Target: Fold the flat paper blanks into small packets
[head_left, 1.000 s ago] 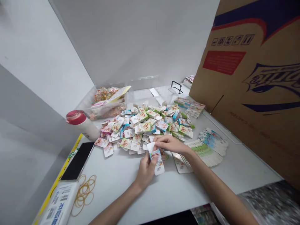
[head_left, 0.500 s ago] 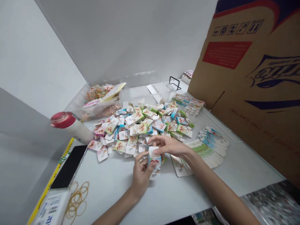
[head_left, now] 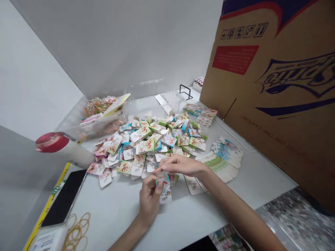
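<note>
Left fingers (head_left: 158, 189) clamp a small box (head_left: 165, 196); right fingers (head_left: 171, 167), hold unclear; carton (head_left: 235, 90) reads "Sprite".

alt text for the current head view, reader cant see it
A person's left hand holds a small printed box, the right hand at its upper end, before a heap of similar boxes on a white table. A red-lidded bottle is at left, a cardboard carton at right.
</note>
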### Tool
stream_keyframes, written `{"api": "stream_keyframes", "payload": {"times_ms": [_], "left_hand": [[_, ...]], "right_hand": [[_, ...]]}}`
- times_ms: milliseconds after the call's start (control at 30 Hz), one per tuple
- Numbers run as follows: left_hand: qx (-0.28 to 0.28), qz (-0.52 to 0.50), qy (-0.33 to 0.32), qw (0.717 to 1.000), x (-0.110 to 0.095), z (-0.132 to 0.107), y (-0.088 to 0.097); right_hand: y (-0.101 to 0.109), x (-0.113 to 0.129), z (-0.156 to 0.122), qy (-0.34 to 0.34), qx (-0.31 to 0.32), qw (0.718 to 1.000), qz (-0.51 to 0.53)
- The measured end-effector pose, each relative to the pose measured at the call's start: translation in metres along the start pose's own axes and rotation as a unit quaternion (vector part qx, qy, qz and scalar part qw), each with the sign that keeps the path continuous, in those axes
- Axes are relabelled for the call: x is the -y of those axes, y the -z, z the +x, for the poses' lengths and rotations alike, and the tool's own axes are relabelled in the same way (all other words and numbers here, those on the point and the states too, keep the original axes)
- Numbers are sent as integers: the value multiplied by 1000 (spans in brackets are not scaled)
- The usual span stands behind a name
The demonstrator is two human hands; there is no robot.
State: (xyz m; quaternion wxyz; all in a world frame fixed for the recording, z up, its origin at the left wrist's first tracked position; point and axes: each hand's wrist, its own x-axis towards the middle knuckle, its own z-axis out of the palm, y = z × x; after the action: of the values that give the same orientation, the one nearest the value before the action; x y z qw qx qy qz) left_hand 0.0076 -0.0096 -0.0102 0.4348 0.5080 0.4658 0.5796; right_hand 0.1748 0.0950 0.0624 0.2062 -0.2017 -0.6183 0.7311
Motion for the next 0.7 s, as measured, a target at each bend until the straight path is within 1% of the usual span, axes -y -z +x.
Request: {"api": "stream_keyframes", "payload": {"times_ms": [33, 100, 200, 300, 400, 500, 600, 700], "left_hand": [[-2, 8, -12, 1000, 2, 0, 1], [-5, 21, -18, 1000, 4, 2, 2], [-22, 13, 3, 1000, 1, 4, 1], [-33, -20, 31, 999, -5, 5, -4], [-45, -51, 59, 996, -11, 4, -8], [-53, -60, 75, 994, -14, 5, -11], [-45, -58, 88, 993, -15, 5, -11], [-33, -51, 100, 993, -13, 4, -10]], "right_hand": [[-1, 1, 0, 8, -4, 1000, -6], [-3, 0, 1, 1, -19, 1000, -12], [-7, -3, 3, -11, -57, 998, -3], [-10, -6, 5, 11, -88, 996, 1], [-11, -8, 6, 15, -93, 996, -9], [-10, -11, 7, 4, -105, 994, -34], [-8, -14, 8, 0, -103, 994, -46], [-6, -11, 6, 8, -94, 994, -64]]}}
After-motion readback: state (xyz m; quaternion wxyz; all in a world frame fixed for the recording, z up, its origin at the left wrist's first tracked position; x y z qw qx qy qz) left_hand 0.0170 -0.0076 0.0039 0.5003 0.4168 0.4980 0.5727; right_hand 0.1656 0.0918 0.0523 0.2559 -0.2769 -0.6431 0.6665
